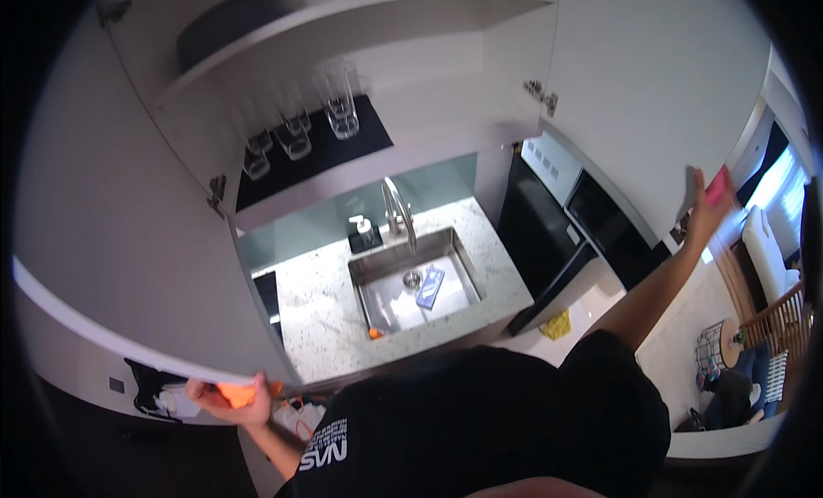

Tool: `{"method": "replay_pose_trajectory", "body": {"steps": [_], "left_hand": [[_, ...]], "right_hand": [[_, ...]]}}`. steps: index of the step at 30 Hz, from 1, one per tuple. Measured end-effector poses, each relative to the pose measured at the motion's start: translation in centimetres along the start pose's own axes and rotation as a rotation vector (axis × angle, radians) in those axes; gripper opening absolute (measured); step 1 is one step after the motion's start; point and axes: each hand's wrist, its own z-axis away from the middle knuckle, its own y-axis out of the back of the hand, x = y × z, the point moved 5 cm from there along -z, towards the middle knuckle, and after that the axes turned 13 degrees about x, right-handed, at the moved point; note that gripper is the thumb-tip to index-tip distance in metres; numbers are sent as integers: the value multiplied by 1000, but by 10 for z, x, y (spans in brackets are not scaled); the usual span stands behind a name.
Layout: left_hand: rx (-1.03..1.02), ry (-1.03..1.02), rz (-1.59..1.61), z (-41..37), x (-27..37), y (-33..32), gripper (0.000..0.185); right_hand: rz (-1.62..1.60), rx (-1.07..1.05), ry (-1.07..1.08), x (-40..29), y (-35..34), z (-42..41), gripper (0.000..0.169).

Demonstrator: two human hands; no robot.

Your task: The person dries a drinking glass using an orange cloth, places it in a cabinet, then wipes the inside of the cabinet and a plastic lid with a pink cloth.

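My left hand holds a bright orange cloth or sponge at the lower edge of the left cabinet door. Out to the right, my right hand is at the edge of the right cabinet door, with a pink sponge or cloth in its grip. Both doors stand swung out. Between them, clear drinking glasses stand on a black mat on the cabinet's lower shelf. A dark, blurred object rests on the shelf above.
Below is a stone counter with a steel sink holding a blue-and-white packet and a small orange item. A curved faucet and a white pump bottle stand behind it. A yellow cloth lies on the floor.
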Motion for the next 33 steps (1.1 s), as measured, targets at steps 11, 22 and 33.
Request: {"method": "replay_pose_trajectory", "body": {"steps": [11, 22, 33], "left_hand": [[-21, 13, 88, 0, 50, -71, 70], [101, -63, -139, -5, 31, -22, 67], [279, 369, -371, -8, 9, 29, 49]], "right_hand": [[-123, -247, -343, -34, -10, 35, 50], [21, -6, -354, -34, 2, 42, 42], [-116, 583, 74, -120, -6, 56, 39]]}}
